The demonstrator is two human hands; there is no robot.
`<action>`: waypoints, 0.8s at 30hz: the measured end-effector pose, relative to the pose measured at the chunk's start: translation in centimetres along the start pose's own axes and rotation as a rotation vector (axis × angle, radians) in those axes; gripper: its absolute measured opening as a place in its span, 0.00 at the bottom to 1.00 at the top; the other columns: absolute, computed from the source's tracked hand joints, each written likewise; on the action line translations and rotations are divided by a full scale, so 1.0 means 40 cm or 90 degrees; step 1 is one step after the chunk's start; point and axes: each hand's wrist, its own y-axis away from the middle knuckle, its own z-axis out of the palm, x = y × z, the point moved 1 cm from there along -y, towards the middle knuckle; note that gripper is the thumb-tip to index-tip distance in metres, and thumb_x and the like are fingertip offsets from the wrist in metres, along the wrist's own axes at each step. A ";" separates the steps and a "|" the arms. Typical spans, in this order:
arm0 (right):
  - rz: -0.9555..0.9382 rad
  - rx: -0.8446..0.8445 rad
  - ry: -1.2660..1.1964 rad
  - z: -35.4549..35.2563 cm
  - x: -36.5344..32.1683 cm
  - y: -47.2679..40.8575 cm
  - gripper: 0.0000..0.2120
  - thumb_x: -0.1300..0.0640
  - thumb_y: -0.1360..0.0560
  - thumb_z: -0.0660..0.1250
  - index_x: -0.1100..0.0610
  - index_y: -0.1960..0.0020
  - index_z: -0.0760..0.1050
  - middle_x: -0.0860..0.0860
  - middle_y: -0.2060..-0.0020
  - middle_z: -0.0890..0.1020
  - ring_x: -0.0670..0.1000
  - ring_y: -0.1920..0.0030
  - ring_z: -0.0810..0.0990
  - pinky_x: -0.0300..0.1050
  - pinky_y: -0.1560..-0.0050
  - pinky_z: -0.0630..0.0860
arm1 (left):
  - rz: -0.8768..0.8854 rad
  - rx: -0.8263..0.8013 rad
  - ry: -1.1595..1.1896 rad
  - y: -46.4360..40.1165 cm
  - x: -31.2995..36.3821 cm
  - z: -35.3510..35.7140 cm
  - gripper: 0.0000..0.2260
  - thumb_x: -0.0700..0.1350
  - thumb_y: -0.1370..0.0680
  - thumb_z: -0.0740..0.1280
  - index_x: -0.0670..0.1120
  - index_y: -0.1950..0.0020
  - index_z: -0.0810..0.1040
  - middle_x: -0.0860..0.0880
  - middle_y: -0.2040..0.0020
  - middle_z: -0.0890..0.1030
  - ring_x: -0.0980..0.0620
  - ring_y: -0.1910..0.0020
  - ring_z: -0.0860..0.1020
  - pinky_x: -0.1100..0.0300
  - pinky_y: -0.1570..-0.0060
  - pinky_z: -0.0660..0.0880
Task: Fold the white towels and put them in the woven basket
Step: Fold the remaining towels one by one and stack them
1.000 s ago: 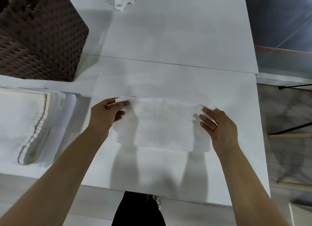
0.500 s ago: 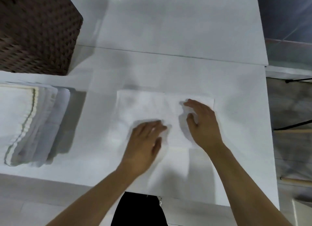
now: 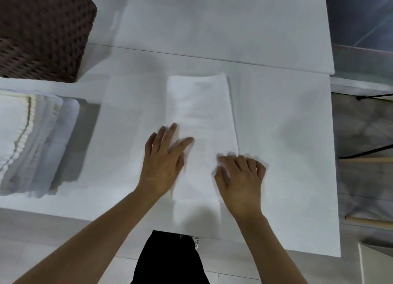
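A white towel (image 3: 200,113) lies on the white table (image 3: 287,135) as a long narrow folded strip running away from me. My left hand (image 3: 163,162) rests flat on the strip's left edge with its fingers spread. My right hand (image 3: 242,177) is at the right edge near the strip's near end, fingers curled over a bit of the cloth. The dark brown woven basket (image 3: 40,31) stands at the far left of the table, well apart from both hands; its inside is out of view.
A stack of folded white towels (image 3: 32,143) lies on the left, just in front of the basket. The table's right edge (image 3: 332,156) drops to the floor, where thin furniture legs (image 3: 365,154) show. My dark clothing (image 3: 170,260) is at the near edge.
The towel was a wide rectangle lying crosswise; now it is a narrow strip lying lengthwise. Both hands have shifted to its near half, and the right hand's fingers have curled.
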 end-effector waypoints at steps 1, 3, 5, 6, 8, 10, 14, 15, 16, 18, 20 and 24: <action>-0.004 -0.010 -0.012 0.004 -0.002 0.014 0.11 0.55 0.25 0.72 0.50 0.43 0.82 0.48 0.51 0.81 0.54 0.52 0.77 0.52 0.43 0.66 | -0.011 0.013 0.004 -0.005 -0.002 -0.002 0.19 0.45 0.20 0.65 0.54 0.29 0.75 0.42 0.23 0.66 0.37 0.26 0.67 0.42 0.29 0.64; 0.007 -0.023 -0.035 0.011 -0.003 0.032 0.12 0.55 0.25 0.72 0.50 0.42 0.81 0.48 0.49 0.80 0.54 0.50 0.77 0.50 0.44 0.66 | -0.009 0.042 0.013 -0.004 0.004 -0.013 0.16 0.43 0.21 0.68 0.50 0.32 0.78 0.41 0.26 0.70 0.37 0.31 0.71 0.44 0.33 0.68; 0.019 -0.017 -0.046 0.016 -0.001 0.040 0.12 0.55 0.25 0.72 0.50 0.41 0.81 0.48 0.48 0.80 0.54 0.50 0.77 0.49 0.44 0.65 | 0.040 0.055 0.037 0.018 0.020 -0.023 0.15 0.44 0.21 0.69 0.48 0.35 0.79 0.42 0.29 0.72 0.39 0.33 0.73 0.46 0.35 0.71; 0.021 -0.010 -0.049 0.019 0.000 0.041 0.12 0.54 0.25 0.72 0.50 0.41 0.81 0.48 0.48 0.80 0.54 0.50 0.77 0.48 0.44 0.65 | 0.077 0.049 0.052 0.038 0.030 -0.028 0.14 0.46 0.21 0.69 0.47 0.35 0.79 0.42 0.29 0.73 0.40 0.34 0.74 0.46 0.36 0.71; 0.022 -0.002 -0.054 0.022 -0.001 0.038 0.12 0.53 0.25 0.71 0.51 0.41 0.81 0.48 0.48 0.80 0.55 0.50 0.77 0.48 0.43 0.65 | 0.130 0.025 0.075 0.087 0.045 -0.032 0.15 0.50 0.21 0.70 0.47 0.36 0.80 0.44 0.31 0.74 0.42 0.34 0.74 0.47 0.36 0.70; 0.020 0.003 -0.056 0.024 -0.002 0.036 0.12 0.53 0.25 0.70 0.51 0.41 0.81 0.49 0.48 0.80 0.55 0.49 0.77 0.48 0.43 0.65 | 0.138 0.002 0.097 0.134 0.044 -0.027 0.18 0.54 0.22 0.70 0.47 0.36 0.80 0.45 0.31 0.75 0.43 0.33 0.74 0.47 0.34 0.69; 0.029 0.002 -0.063 0.024 -0.001 0.037 0.13 0.53 0.24 0.69 0.51 0.41 0.81 0.49 0.48 0.80 0.54 0.49 0.77 0.48 0.43 0.66 | 0.149 -0.069 0.104 0.185 0.023 -0.017 0.26 0.57 0.24 0.72 0.46 0.29 0.76 0.44 0.24 0.69 0.42 0.25 0.66 0.46 0.27 0.64; 0.032 -0.003 -0.065 0.023 -0.002 0.038 0.13 0.53 0.24 0.69 0.51 0.41 0.81 0.49 0.48 0.80 0.54 0.49 0.77 0.49 0.43 0.66 | 0.157 -0.084 0.093 0.187 0.019 -0.016 0.27 0.54 0.26 0.74 0.47 0.29 0.75 0.44 0.24 0.68 0.42 0.24 0.66 0.47 0.27 0.64; 0.035 -0.008 -0.065 0.023 -0.002 0.039 0.13 0.53 0.24 0.69 0.51 0.41 0.81 0.49 0.47 0.80 0.54 0.49 0.76 0.49 0.43 0.66 | 0.156 -0.095 0.084 0.184 0.017 -0.015 0.29 0.50 0.28 0.76 0.47 0.29 0.75 0.45 0.24 0.69 0.43 0.25 0.67 0.48 0.28 0.65; 0.041 -0.023 -0.068 0.021 -0.002 0.039 0.13 0.52 0.24 0.68 0.50 0.40 0.80 0.49 0.47 0.80 0.55 0.48 0.77 0.49 0.42 0.65 | 0.140 -0.099 0.092 0.172 0.016 -0.017 0.30 0.44 0.33 0.78 0.47 0.31 0.77 0.48 0.26 0.72 0.44 0.28 0.70 0.50 0.30 0.67; 0.049 -0.043 -0.090 0.015 -0.003 0.040 0.14 0.47 0.22 0.67 0.49 0.39 0.80 0.48 0.46 0.79 0.54 0.47 0.77 0.49 0.42 0.66 | 0.126 -0.063 0.106 0.152 0.017 -0.026 0.24 0.44 0.31 0.77 0.47 0.35 0.78 0.50 0.32 0.77 0.47 0.33 0.74 0.50 0.32 0.68; 0.017 -0.075 -0.185 -0.032 -0.006 0.052 0.23 0.35 0.20 0.59 0.49 0.38 0.80 0.44 0.42 0.79 0.47 0.38 0.75 0.49 0.34 0.65 | 0.058 0.002 0.186 0.101 0.031 -0.085 0.15 0.50 0.24 0.63 0.48 0.41 0.80 0.54 0.48 0.83 0.54 0.47 0.77 0.56 0.33 0.65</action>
